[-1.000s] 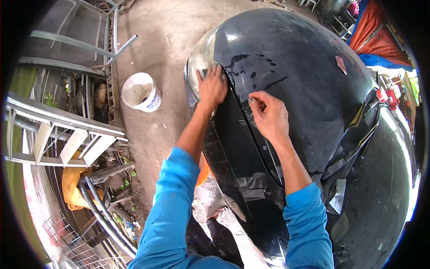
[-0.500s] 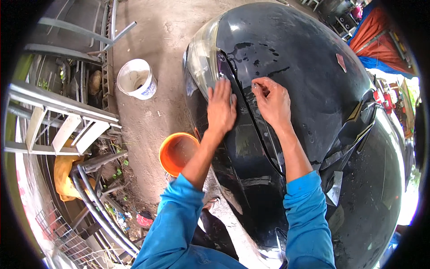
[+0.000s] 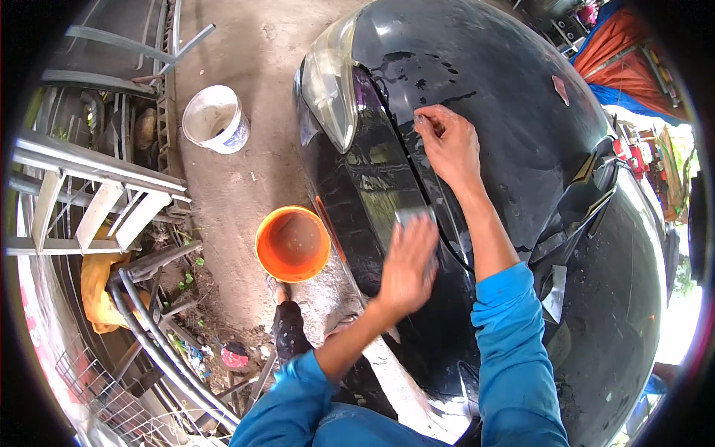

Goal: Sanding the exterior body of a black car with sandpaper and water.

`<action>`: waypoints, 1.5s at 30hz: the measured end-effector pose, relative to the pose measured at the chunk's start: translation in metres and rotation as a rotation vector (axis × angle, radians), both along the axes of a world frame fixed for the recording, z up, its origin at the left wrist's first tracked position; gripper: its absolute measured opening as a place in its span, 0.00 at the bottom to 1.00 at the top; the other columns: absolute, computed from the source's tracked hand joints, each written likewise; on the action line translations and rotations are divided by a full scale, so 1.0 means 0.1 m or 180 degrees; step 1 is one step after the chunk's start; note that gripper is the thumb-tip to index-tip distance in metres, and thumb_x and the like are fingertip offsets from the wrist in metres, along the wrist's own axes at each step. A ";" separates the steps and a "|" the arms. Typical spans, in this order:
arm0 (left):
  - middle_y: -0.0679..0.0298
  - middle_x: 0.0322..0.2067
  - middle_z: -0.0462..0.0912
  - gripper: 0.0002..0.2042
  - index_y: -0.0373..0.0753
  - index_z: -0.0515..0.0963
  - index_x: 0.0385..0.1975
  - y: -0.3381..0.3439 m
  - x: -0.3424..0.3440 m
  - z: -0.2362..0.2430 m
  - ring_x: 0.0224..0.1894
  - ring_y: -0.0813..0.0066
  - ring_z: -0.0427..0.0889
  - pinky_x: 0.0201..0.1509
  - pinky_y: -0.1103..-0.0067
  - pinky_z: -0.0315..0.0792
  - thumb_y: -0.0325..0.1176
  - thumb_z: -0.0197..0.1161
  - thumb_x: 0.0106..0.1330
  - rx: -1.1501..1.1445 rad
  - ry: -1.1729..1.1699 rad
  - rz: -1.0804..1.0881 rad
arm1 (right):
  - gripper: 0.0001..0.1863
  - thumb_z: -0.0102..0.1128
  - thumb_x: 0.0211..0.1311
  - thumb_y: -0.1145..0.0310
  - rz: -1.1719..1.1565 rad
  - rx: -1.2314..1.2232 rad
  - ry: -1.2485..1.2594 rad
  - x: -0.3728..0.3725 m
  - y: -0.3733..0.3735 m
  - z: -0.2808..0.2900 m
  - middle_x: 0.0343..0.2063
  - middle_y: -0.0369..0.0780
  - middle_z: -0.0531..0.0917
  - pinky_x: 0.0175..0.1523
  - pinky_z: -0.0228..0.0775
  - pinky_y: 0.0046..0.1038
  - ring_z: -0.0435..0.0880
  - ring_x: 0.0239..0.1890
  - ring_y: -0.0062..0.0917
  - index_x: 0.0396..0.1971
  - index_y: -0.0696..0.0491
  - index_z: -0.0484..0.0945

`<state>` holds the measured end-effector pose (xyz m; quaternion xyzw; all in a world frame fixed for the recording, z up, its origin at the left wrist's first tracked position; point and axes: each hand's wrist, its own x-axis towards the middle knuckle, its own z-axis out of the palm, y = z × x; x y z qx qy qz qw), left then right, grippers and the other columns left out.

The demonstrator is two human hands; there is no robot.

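A black car's front fender (image 3: 380, 175) lies beneath my left hand (image 3: 410, 268), beside a clear headlight (image 3: 331, 93). That hand is blurred by motion and pressed fairly flat, with a small grey sheet, seemingly sandpaper (image 3: 413, 215), under its fingertips. My right hand (image 3: 451, 145) is closed over the hood (image 3: 514, 164), thumb and fingers drawn together; what they hold, if anything, is hidden. Water drops and wet streaks mark the hood near it. A dark gap curves between fender and hood.
An orange bucket (image 3: 322, 242) of murky water stands on the dirt floor left of the car. Farther off is a white bucket (image 3: 216, 123). Metal frames and a ladder (image 3: 97, 197) line the left side. My foot is below the orange bucket.
My left hand has slid back along the fender from beside the headlight toward me, uncovering the upper fender and the grey sheet. My right hand stays over the hood, shifted only slightly.
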<state>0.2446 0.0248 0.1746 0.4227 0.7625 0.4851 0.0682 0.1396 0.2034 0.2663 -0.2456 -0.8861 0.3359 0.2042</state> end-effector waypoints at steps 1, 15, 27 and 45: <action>0.44 0.71 0.64 0.34 0.32 0.68 0.68 -0.05 0.15 -0.11 0.76 0.47 0.59 0.78 0.47 0.47 0.24 0.64 0.56 0.0126 0.0062 0.0007 | 0.11 0.65 0.65 0.62 -0.0015 0.0008 -0.0009 -0.02 -0.02 0.03 0.29 0.42 0.88 0.42 0.77 0.34 0.88 0.33 0.35 0.42 0.51 0.86; 0.50 0.72 0.64 0.34 0.36 0.66 0.70 0.04 -0.28 0.04 0.76 0.50 0.60 0.79 0.47 0.44 0.21 0.62 0.58 -0.0044 0.0281 0.0277 | 0.11 0.64 0.65 0.61 0.0129 0.0216 0.0050 -0.04 0.01 0.07 0.31 0.40 0.89 0.44 0.78 0.35 0.89 0.35 0.35 0.41 0.50 0.87; 0.50 0.72 0.65 0.35 0.34 0.67 0.69 0.11 0.01 0.00 0.76 0.48 0.59 0.77 0.42 0.45 0.28 0.65 0.57 -0.0095 0.0347 0.0715 | 0.11 0.63 0.65 0.60 0.0131 0.0350 0.0062 -0.03 0.02 0.02 0.33 0.38 0.90 0.46 0.78 0.35 0.89 0.37 0.34 0.40 0.49 0.88; 0.38 0.75 0.51 0.38 0.30 0.55 0.74 -0.32 0.50 -0.40 0.79 0.38 0.45 0.81 0.50 0.37 0.26 0.59 0.62 -0.0197 -0.0354 0.0354 | 0.12 0.64 0.65 0.62 0.0286 0.0387 0.0231 0.01 0.13 -0.03 0.31 0.39 0.89 0.41 0.77 0.29 0.88 0.32 0.28 0.42 0.52 0.87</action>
